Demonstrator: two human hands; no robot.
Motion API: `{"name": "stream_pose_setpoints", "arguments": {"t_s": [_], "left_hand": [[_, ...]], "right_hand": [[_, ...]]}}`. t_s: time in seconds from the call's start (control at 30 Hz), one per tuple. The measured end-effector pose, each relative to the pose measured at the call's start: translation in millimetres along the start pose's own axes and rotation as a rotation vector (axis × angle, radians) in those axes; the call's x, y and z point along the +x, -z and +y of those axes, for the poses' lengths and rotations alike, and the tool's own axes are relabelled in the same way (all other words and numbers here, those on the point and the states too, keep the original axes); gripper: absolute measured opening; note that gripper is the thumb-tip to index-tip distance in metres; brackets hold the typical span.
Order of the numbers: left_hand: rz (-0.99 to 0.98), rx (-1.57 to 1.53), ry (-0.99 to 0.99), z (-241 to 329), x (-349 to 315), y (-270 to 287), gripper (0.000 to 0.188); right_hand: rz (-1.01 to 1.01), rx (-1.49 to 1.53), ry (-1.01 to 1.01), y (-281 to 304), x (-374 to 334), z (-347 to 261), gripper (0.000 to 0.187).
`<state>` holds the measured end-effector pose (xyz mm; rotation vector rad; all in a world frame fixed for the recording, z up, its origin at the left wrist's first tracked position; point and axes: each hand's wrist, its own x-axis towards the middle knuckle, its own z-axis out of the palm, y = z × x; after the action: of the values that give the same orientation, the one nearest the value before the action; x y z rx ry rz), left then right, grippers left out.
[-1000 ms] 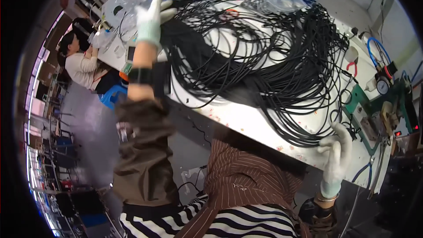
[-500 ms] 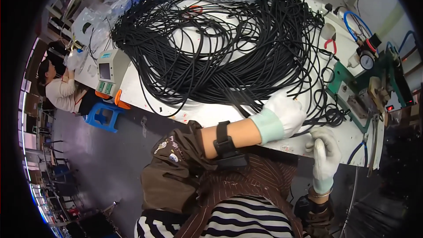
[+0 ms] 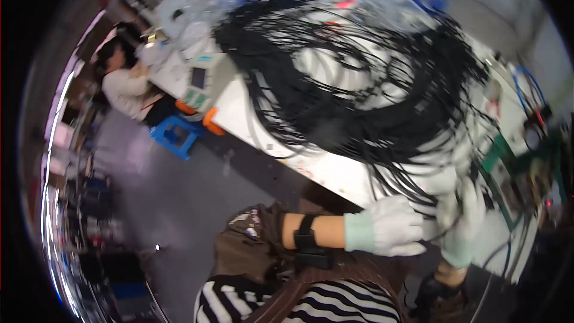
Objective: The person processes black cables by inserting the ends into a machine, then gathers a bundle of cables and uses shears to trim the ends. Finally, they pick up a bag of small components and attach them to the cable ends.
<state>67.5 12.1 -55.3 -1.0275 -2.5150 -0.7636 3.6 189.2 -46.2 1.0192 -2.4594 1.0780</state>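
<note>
The left hand (image 3: 391, 227) is hovering, fingers loosely curled, beside the blurred right hand (image 3: 463, 227); whether either is gripping anything cannot be determined. Black cables (image 3: 406, 122) are lying beyond both. Cable handling is apparently proceeding; the next move is probably requiring one secured strand.

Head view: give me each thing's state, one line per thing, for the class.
Left hand: gloved, fingers bent, grip unclear
Right hand: gloved, blurred, grip unclear
Black cables: looped, heaped
Grey device: upright
Device screen: dark
Blue stool: upright
Clear plastic bag: rumpled
Red light: lit
</note>
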Motion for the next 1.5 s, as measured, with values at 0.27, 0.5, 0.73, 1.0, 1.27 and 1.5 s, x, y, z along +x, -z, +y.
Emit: {"name": "stream_pose_setpoints", "arguments": {"t_s": [0.27, 0.5, 0.73, 1.0, 1.27, 1.5], "left_hand": [[-0.026, -1.085, 0.662, -15.5, -4.3, 32.9, 0.027], [0.089, -1.026, 0.438, -15.8, -7.6, 29.8, 0.035], [0.509, -0.320, 0.100, -5.9, 14.7, 19.8, 0.033], [0.487, -0.596, 0.337, 1.2, 38.7, 1.9, 0.022], [0.629, -0.224, -0.233, -2.7, 67.2, 9.1, 0.020], [0.212, -0.359, -0.185, -2.5, 55.9, -7.6, 0.024]], "right_hand": [[-0.649, 0.542, -0.437, 14.3, -4.3, -48.3, 0.032], [-0.568, 0.863, -0.666, 25.6, -28.7, -9.6, 0.028], [-0.265, 0.782, -0.592, 13.5, -27.8, -4.9, 0.027], [0.530, 1.197, -0.715, 2.6, -19.3, -33.1, 0.036], [0.523, 0.922, -0.567, 24.9, -29.1, -3.1, 0.046], [0.656, 0.222, -0.629, 85.9, -62.9, 33.3, 0.028]]}}
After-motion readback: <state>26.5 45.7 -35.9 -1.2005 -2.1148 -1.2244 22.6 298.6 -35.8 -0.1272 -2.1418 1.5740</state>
